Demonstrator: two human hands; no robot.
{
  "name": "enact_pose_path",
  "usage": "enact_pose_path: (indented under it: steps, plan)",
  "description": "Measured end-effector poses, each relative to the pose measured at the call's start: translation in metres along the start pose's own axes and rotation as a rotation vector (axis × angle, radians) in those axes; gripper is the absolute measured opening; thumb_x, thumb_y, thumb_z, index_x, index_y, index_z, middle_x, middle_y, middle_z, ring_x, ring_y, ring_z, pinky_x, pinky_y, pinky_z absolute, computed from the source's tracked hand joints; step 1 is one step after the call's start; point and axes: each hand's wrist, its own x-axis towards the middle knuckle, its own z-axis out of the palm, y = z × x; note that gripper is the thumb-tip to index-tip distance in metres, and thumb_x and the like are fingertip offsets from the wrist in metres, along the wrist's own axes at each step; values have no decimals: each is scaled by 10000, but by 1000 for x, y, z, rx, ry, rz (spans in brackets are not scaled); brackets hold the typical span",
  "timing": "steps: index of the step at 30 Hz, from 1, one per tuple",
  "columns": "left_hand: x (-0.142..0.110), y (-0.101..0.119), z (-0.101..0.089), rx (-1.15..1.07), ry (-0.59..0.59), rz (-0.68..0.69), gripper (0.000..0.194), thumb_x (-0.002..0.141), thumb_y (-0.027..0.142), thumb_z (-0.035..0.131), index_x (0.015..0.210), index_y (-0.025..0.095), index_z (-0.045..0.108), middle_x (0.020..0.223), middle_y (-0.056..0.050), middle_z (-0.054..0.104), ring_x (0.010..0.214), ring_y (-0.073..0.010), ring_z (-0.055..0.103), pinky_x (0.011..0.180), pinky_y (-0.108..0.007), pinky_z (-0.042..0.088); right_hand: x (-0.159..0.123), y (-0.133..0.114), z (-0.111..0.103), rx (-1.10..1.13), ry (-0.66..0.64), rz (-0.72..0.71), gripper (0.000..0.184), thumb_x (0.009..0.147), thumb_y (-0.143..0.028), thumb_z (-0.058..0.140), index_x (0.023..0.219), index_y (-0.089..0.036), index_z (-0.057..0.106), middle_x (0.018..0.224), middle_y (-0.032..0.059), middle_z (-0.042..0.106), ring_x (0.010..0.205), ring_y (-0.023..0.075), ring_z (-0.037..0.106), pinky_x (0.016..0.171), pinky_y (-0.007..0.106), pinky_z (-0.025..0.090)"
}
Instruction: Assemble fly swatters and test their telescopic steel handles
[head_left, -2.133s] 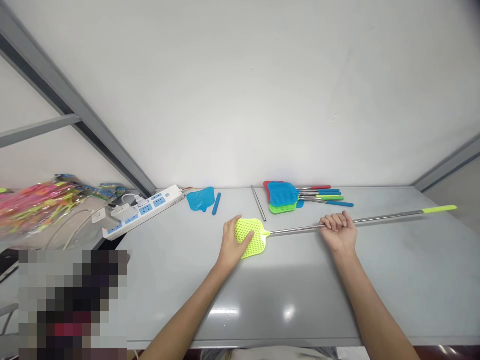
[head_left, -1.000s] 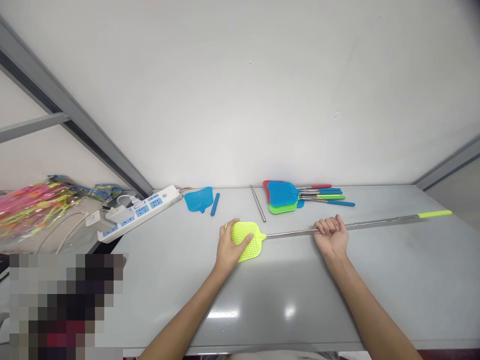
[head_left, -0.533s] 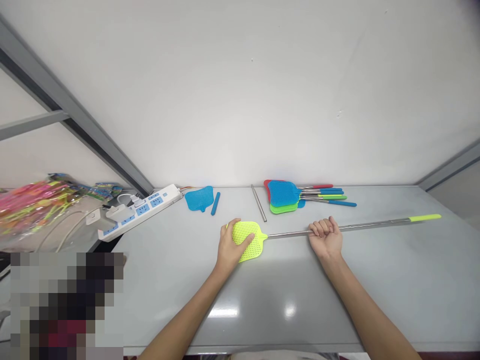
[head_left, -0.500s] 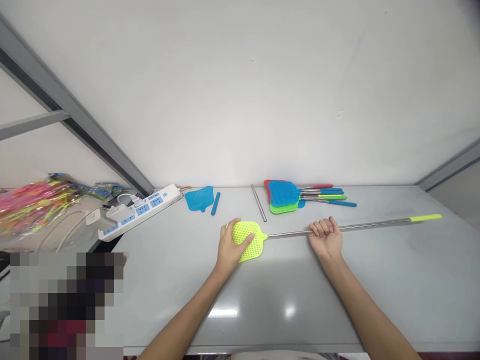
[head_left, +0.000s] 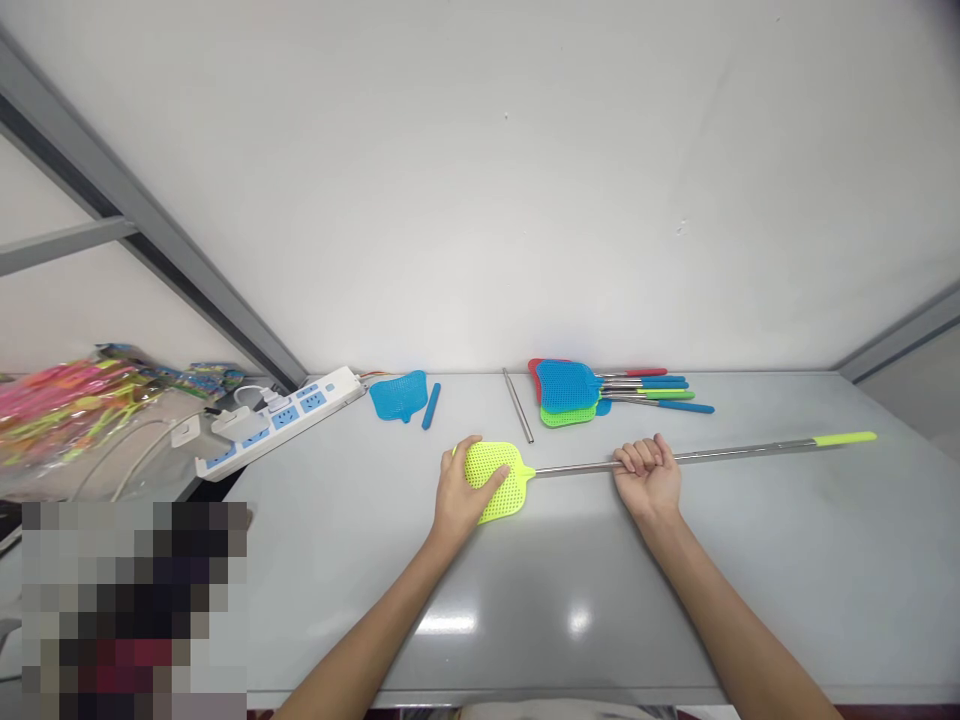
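A yellow fly swatter (head_left: 508,497) with a telescopic metal rod lies crosswise in front of me, its rod drawn out long to the right and ending in a yellow grip. My left hand (head_left: 463,500) grasps the perforated head, thumb on top and fingers round the far edge. Around the middle of the rod, my right hand (head_left: 648,478) is closed with its fingers curled. Beyond the swatter lie a loose blue swatter head (head_left: 399,396), a blue handle grip (head_left: 431,407) and a short metal rod (head_left: 518,405).
Several swatters, blue, green and red, are stacked as a pile (head_left: 568,388) near the wall. A white power strip (head_left: 281,420) with plugs and cables lies at the left, beside a clear bag of colourful items (head_left: 75,410). A grey frame post (head_left: 180,240) rises behind.
The rod's yellow grip end has shifted slightly left, toward me, as my right hand moved a little left along with it. My left hand stays on the head.
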Motion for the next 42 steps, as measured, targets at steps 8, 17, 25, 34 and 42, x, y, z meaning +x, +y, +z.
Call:
enact_pose_path:
  steps: [8, 17, 25, 34, 42]
  plan:
    - [0, -1, -1, 4, 5, -8, 491, 635, 465, 545, 1065, 251, 440, 952, -35, 463, 934, -178, 444, 832, -325, 355, -1, 2, 2, -16, 21, 3, 357, 777, -202, 413, 513, -181, 173, 404, -77, 150, 345, 71, 200, 363, 198, 281]
    - [0, 0, 0, 5, 18, -5, 492, 627, 459, 550, 1063, 255, 448, 931, -32, 469, 912, -184, 461, 815, -329, 362, -3, 5, 4, -18, 23, 11, 356, 773, -198, 427, 517, -181, 180, 408, -78, 154, 351, 69, 197, 371, 195, 288]
    - [1, -1, 0, -11, 22, 3, 477, 632, 435, 554, 1059, 250, 451, 948, -36, 470, 934, -191, 455, 828, -342, 355, -3, 4, 4, -81, 17, 14, 351, 785, -219, 409, 509, -180, 195, 414, -77, 161, 349, 65, 226, 373, 194, 301]
    - [3, -3, 0, -195, 59, -17, 392, 694, 333, 515, 1063, 233, 428, 1053, -32, 486, 976, -179, 455, 845, -323, 344, 5, -3, 3, -81, 26, 96, 322, 784, -191, 395, 517, -180, 217, 431, -77, 170, 361, 64, 253, 388, 193, 320]
    - [2, -4, 1, -313, 61, -54, 413, 695, 323, 519, 1080, 228, 402, 1003, -27, 498, 883, -156, 500, 796, -299, 381, 8, -9, 0, -50, 30, 143, 305, 786, -183, 381, 523, -181, 226, 432, -76, 170, 365, 69, 257, 396, 200, 326]
